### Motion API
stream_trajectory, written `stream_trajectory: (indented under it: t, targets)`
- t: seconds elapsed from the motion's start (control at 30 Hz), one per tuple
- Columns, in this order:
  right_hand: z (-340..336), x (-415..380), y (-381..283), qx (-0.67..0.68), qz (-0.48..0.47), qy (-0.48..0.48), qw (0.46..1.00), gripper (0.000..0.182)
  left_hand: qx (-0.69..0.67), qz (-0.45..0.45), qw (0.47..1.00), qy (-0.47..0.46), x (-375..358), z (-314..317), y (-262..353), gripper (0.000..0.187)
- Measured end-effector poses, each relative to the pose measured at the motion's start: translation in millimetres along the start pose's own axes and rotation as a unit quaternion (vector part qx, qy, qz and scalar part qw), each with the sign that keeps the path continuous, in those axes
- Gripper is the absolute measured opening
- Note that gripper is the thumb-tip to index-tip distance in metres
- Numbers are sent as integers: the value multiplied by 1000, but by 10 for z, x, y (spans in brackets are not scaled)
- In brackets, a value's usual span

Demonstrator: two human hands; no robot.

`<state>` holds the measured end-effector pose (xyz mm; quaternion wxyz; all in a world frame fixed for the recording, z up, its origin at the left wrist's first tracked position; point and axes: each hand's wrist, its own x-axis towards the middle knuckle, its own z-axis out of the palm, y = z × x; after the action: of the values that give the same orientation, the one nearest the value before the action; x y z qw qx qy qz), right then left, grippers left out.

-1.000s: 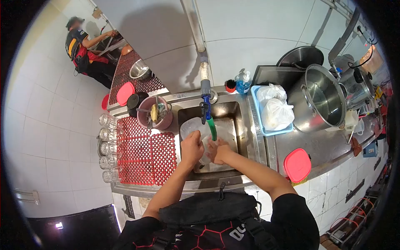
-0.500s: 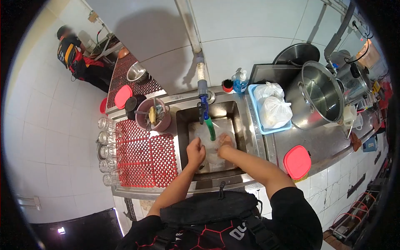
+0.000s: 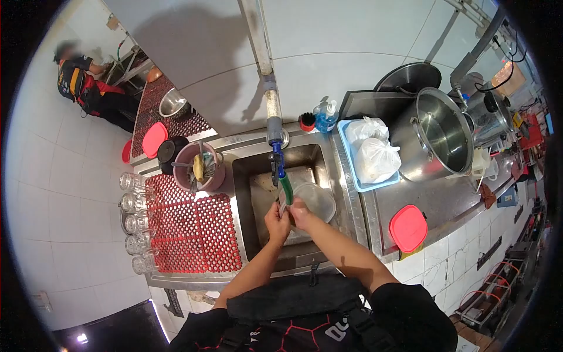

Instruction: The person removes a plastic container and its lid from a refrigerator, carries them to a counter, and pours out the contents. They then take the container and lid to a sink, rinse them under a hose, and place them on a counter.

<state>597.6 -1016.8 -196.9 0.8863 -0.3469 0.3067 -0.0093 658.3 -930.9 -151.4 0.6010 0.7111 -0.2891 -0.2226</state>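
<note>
Two hands work over one steel sink (image 3: 246, 176): the left hand (image 3: 277, 222) and the right hand (image 3: 300, 211) sit close together, both closed on the near rim of a single clear plastic container (image 3: 314, 199). The container tilts up and to the right of the hands, under the green hose (image 3: 285, 189) of the one tap (image 3: 275, 161).

To the left, two red perforated mats (image 3: 190, 226) cover the table (image 3: 434, 199), with a row of five upturned glasses (image 3: 134, 220) along their far left edge. One pink utensil tub (image 3: 202, 167) stands at the sink's left corner.

To the right, one blue tray (image 3: 352, 161) holds two white plastic bags (image 3: 372, 154); beside it leans one large steel pot (image 3: 431, 138). One red lid (image 3: 407, 227) lies near the table's front edge. The sink basin under the hands is mostly open; its walls close in on all four sides.

A second person (image 3: 82, 88) stands well apart at the far left.
</note>
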Motion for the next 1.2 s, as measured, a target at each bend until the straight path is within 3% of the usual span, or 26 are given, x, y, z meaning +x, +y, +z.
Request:
stream_trajectory:
  t: [0.03,0.07,0.2,0.23,0.27,0.3,0.37,0.4,0.43,0.47,0.5,0.6,0.63,0.7,0.83,0.9,0.93,0.97,1.03,1.07,1.1,1.13,1.2]
  targets:
    - [20,86,-26,191,-93,85,973,31,-6,-27,999,-24,0,6,14,10]
    - [32,153,-47,371,-181,166,896,29,-12,-55,997,-47,-1,11,31,10]
    - [279,-23,-305,413,-199,226,859,29,-68,-123,986,-89,66,-21,8,10]
    - [288,-135,-292,256,-144,163,942,35,-77,-109,986,-104,60,-46,28,6]
    - [232,-192,-203,89,-82,94,988,41,-85,-97,985,-119,54,-69,23,6]
    - [177,-204,-137,90,-81,95,988,41,-85,-98,984,-119,60,-95,11,6]
    - [10,-112,58,-134,30,-31,990,55,-86,-100,987,-89,114,-156,-83,7]
    - [19,-180,182,-206,-44,-3,977,62,-47,-78,993,-80,167,-192,-127,9]
    - [126,-406,-6,-207,-43,-2,977,62,-48,-79,993,-80,185,-207,-60,9]
    - [324,-760,-384,-495,91,-35,863,62,17,-56,996,-65,181,-228,86,8]
    - [407,-942,-634,-726,214,-64,650,62,83,-33,995,-50,165,-238,169,8]
    - [85,-782,-560,-753,150,-60,638,49,95,-55,991,-77,117,-204,-179,7]
    - [-46,-709,-569,-764,117,-59,632,43,97,-54,991,-78,123,-217,-46,7]
    - [-275,-441,-745,-782,53,-54,619,32,35,-246,960,-131,156,-233,456,17]
    - [-494,3,-652,-806,-51,-44,588,23,37,-277,940,-196,361,-290,620,23]
    - [-607,181,-574,-885,-198,-239,347,18,-2,-357,903,-238,536,-362,405,16]
    - [-317,-54,-858,-828,-116,-238,494,24,21,-343,901,-266,569,-432,498,18]
    - [-942,368,-579,-830,-117,-239,491,24,19,-341,902,-263,607,-463,479,18]
    - [-1794,1167,534,-556,-404,-295,664,32,50,-340,890,-300,654,-518,378,16]
    - [-2137,1247,945,-321,-130,-220,912,42,49,-343,890,-296,648,-543,399,16]
    - [-1752,1005,685,-320,-127,-223,912,42,108,-295,917,-245,657,-542,465,17]
    - [-1363,666,446,-476,-16,-278,834,44,165,-244,936,-192,652,-533,494,17]
    - [-381,-7,-276,-717,201,-347,570,48,170,-227,946,-155,617,-498,476,19]
